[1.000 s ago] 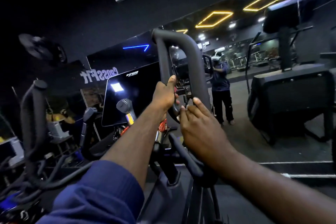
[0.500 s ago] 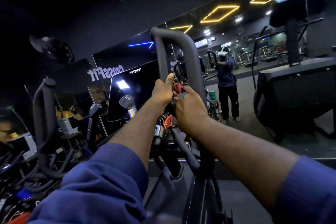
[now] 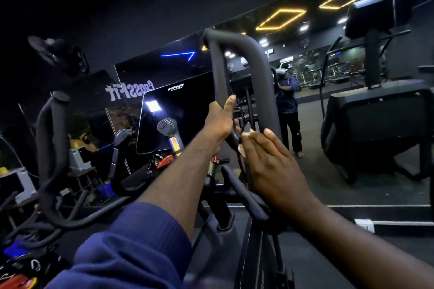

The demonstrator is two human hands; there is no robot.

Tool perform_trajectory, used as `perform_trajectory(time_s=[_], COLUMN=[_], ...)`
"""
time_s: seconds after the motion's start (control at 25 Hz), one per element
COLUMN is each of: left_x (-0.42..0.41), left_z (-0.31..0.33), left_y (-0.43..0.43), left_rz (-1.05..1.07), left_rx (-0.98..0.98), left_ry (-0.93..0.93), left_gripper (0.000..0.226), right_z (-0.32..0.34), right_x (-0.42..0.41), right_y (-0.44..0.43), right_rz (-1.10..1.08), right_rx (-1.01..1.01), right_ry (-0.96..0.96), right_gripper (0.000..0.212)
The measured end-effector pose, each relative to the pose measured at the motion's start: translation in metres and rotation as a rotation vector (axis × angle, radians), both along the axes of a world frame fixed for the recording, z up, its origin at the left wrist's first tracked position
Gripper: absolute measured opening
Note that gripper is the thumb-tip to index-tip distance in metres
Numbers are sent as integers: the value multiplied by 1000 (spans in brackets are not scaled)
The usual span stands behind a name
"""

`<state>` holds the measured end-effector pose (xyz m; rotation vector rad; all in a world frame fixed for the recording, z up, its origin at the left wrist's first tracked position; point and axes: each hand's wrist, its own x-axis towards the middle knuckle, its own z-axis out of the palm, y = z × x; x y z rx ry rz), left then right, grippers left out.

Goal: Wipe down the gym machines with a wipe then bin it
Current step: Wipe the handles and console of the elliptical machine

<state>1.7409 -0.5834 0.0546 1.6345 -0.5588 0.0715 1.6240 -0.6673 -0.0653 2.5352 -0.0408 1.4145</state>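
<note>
A dark padded loop handle (image 3: 237, 41) of an exercise bike rises in front of me. My left hand (image 3: 219, 119) grips the loop's left upright, thumb pointing up along it. My right hand (image 3: 270, 159) presses a small white wipe (image 3: 246, 139) against the lower part of the loop, fingers laid over the wipe so only its edges show. The bike's lower handlebar (image 3: 244, 197) runs under my right wrist.
A dark console screen (image 3: 173, 112) stands left of the handle, with two knobbed levers (image 3: 166, 125) below it. Another bike's curved bar (image 3: 50, 148) is at far left. A wall mirror ahead reflects a person and a large black machine (image 3: 375, 124) at right.
My right hand has slid down the loop from beside my left hand to a lower spot, and the white wipe now shows under its fingers. My left hand keeps its grip.
</note>
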Motion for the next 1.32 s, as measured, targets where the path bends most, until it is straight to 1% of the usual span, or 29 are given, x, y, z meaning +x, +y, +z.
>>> perform_trajectory(time_s=[0.08,0.12,0.2,0.24,0.28,0.32,0.36,0.4,0.44,0.48,0.52,0.56,0.64,0.68,0.76,0.84,0.92,1.0,1.08,1.16,1.2,1.28,1.32], left_x=[3,2,1,2,2,3,3,2,1,-2,-3,-6,-8,-9,-12,-10,-12,-14,-17,-19,-20,-25,-28], left_z=[-6,-9,-16,-20,-26,-33,-39,-47,-56,-62,-68,-73,-84,-89,-91,-91,-92,-94,-97,-97,-95,-95,-94], left_y=[4,6,9,10,11,11,10,7,3,0,-3,-4,-5,-5,-4,-3,-3,-5,-7,-7,-8,-10,-11], left_rz=[-58,-74,-119,-141,-161,-176,-189,-187,-168,-134,-114,-108,-145,-170,-199,-199,-182,-150,-110,-96,-89,-39,-15], left_rx=[-34,-43,-31,-33,-47,-77,-122,-173,-213,-243,-274,-309,-353,-361,-350,-341,-334,-307,-307,-326,-329,-294,-278], left_ry=[9,3,0,2,1,-2,-3,-1,-5,-13,-13,-3,26,48,74,67,59,56,56,69,76,95,107], left_gripper=[49,47,38,33,27,22,19,16,14,15,16,17,19,20,20,21,19,14,13,17,19,27,31], right_z=[-18,-24,-27,-26,-26,-27,-27,-30,-32,-33,-35,-40,-60,-72,-81,-68,-45,-37,-57,-80,-82,-76,-70], right_x=[-8,-11,-16,-20,-25,-29,-34,-35,-32,-27,-20,-13,-10,-15,-30,-30,-24,-21,-27,-40,-43,-42,-41], right_y=[-7,-10,-21,-29,-37,-41,-42,-39,-32,-18,-1,13,30,34,40,31,16,11,13,15,12,-3,-9], right_rz=[91,123,183,221,269,311,330,340,382,493,625,720,774,769,748,737,835,936,954,945,976,1087,1133], right_rx=[-33,-77,-196,-224,-205,-134,-17,170,433,751,1018,1192,1391,1468,1703,1923,2011,2014,1996,1987,2008,2054,2069], right_ry=[-36,-39,3,35,59,53,-2,-83,-180,-273,-345,-411,-519,-528,-448,-351,-243,-158,-84,32,70,76,34], right_gripper=[62,62,56,53,51,49,48,48,48,49,48,46,40,35,32,38,47,58,67,72,75,74,67])
